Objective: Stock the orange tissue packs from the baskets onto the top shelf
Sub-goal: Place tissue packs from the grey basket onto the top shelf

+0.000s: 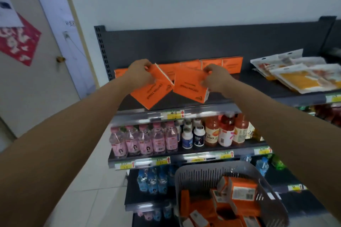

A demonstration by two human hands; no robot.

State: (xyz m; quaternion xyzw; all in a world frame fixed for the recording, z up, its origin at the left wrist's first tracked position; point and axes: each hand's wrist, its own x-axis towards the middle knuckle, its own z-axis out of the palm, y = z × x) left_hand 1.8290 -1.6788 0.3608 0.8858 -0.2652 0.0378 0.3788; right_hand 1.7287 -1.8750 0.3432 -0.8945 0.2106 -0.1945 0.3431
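The left hand (140, 74) grips one orange pack (150, 91) by its upper corner, fingers curled round it. This pack hangs tilted over the front left of the top shelf (249, 79). The right hand (215, 79) pinches a second pack (189, 86) at its right end, just beside the first. A row of packs (221, 63) stands along the shelf's back edge. Loose packs (243, 191) lie in the basket (199, 173) below.
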